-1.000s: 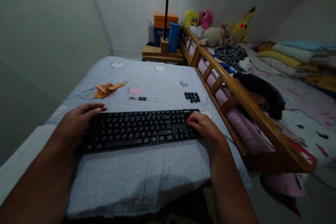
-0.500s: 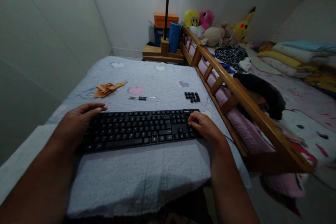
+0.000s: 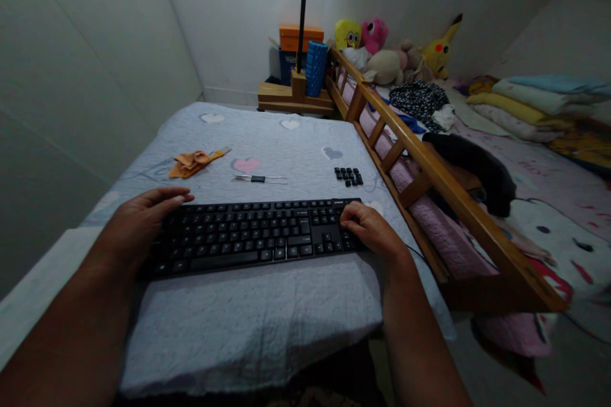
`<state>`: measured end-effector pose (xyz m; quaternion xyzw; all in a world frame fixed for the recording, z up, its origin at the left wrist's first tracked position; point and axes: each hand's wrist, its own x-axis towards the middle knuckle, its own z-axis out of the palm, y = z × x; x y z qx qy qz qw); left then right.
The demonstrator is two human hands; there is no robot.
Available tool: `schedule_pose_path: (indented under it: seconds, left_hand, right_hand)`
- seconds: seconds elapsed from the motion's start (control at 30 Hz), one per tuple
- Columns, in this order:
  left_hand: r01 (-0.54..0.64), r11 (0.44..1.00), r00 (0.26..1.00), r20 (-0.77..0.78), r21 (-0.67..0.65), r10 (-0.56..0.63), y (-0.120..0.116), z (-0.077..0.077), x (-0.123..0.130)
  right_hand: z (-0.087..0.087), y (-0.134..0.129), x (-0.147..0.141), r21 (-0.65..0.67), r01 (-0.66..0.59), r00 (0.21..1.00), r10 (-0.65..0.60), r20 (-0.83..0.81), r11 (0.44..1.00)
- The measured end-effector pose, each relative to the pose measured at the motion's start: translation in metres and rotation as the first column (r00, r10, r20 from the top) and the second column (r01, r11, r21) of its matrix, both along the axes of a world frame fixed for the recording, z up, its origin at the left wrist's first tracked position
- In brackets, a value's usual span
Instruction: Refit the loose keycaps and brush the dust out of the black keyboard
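A black keyboard (image 3: pixel 248 235) lies on the pale cloth-covered table (image 3: pixel 267 305). My left hand (image 3: pixel 147 216) rests at its left end, fingers stretched out over the upper left corner. Over the number pad at the right end is my right hand (image 3: pixel 365 222), its fingers closed together in a pinch; whatever is between the fingertips is hidden. Several loose black keycaps (image 3: pixel 348 175) sit in rows behind the keyboard's right end. Behind its middle lies a wire tool with a black grip (image 3: pixel 258 179). An orange cloth (image 3: pixel 189 163) and a yellow-handled brush (image 3: pixel 219 152) are at the back left.
A wooden bed rail (image 3: pixel 420 152) runs along the table's right side. Beyond it a bed holds plush toys, clothes and folded blankets (image 3: pixel 544 102). At the far end stand a black pole (image 3: pixel 302 13), an orange box (image 3: pixel 300 37) and a blue roller (image 3: pixel 316 68).
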<state>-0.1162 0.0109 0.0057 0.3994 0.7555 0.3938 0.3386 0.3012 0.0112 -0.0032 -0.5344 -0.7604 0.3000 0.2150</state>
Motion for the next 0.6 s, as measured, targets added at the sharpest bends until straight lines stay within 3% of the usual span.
schedule_pose_path:
  seconds: [0.6]
  left_hand:
    - [-0.017, 1.0, 0.999, 0.049, 0.001, 0.017, -0.0004, -0.0015, -0.0006]
  right_hand:
    - [-0.0024, -0.001, -0.0005, 0.016, 0.033, 0.999, -0.033, 0.032, 0.999]
